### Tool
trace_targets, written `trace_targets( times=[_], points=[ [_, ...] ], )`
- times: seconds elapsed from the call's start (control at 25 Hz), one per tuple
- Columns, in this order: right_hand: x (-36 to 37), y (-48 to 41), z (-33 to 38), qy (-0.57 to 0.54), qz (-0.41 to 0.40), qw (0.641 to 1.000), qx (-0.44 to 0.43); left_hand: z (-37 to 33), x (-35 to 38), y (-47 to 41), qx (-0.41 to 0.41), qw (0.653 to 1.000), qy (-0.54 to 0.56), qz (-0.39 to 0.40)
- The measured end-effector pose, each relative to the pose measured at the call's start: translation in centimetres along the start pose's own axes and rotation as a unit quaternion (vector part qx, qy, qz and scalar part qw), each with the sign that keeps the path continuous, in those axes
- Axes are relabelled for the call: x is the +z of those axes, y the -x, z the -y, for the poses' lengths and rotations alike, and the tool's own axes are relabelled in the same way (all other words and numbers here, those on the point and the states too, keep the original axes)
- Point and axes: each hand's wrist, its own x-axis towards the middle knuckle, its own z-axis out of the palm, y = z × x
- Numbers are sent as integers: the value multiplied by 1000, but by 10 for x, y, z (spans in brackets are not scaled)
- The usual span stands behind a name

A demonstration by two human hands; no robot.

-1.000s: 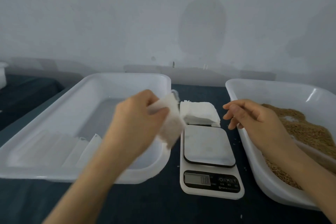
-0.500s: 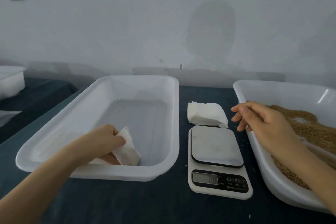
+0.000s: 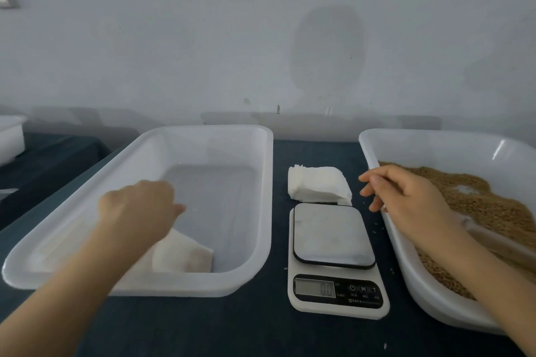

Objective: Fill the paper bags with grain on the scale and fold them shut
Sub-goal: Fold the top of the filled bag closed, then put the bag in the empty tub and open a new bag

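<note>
A folded white paper bag [image 3: 185,255] lies at the near end of the left white tray [image 3: 262,211]. My left hand [image 3: 139,209] hovers just above and behind it, fingers loose, holding nothing. The white kitchen scale [image 3: 333,252] stands between the trays with a bare platform and a display reading 0.0. A stack of flat white paper bags [image 3: 317,187] lies just behind the scale. My right hand [image 3: 406,197] hangs over the left rim of the right white tray [image 3: 406,266], which holds brown grain [image 3: 478,206]; its fingers are curled and apart, with nothing in them.
A dark blue cloth [image 3: 232,327] covers the table. A pale scoop handle [image 3: 493,238] lies in the grain under my right forearm. Another white container [image 3: 10,136] stands at the far left. A grey wall [image 3: 261,38] runs close behind the trays. A few loose grains lie by the scale.
My left hand carried the folded bag from above the scale down into the left tray, let it go, and has lifted off it. My right hand stayed over the grain tray's rim.
</note>
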Motion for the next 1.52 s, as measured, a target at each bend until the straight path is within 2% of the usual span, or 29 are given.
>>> trace_targets(
  times=[0.08,0.16,0.2,0.32,0.44,0.56,0.68,0.92,1.08,1.16,1.28,1.36,1.44,1.52],
  points=[
    [1,-1,-3,19,-5,1000,16,-35,-10,8,47,993,65,-89],
    [2,-3,-5,33,-6,999,24,-82,-21,1,155,971,135,-121],
    [2,-3,-5,36,-7,999,27,-107,-26,-7,215,961,127,-123],
    [2,-3,-6,45,-3,999,25,-177,-30,-42,358,927,82,-73],
    [2,-4,-10,43,0,999,23,-219,-19,-71,410,912,-15,-16],
    [4,-6,-12,53,-1,998,22,-231,-7,-85,399,913,-86,-11],
    [6,-7,-11,60,-7,998,12,-225,0,-89,401,908,-108,-55],
    [6,-6,-11,59,3,998,18,-218,9,-96,413,895,-118,-118],
    [7,-6,-12,59,9,998,18,-222,7,-92,390,909,-105,-102],
    [8,-6,-11,53,11,998,15,-219,6,-97,366,927,-48,-70],
    [7,-6,-12,55,12,998,9,-208,1,-106,296,948,120,-3],
    [7,-6,-12,52,13,999,10,-203,-5,-103,237,952,191,-41],
    [7,-5,-11,51,13,999,11,-197,-14,-95,169,933,302,-96],
    [6,-5,-10,45,8,999,15,-190,-32,-88,118,880,452,-90]
  ],
)
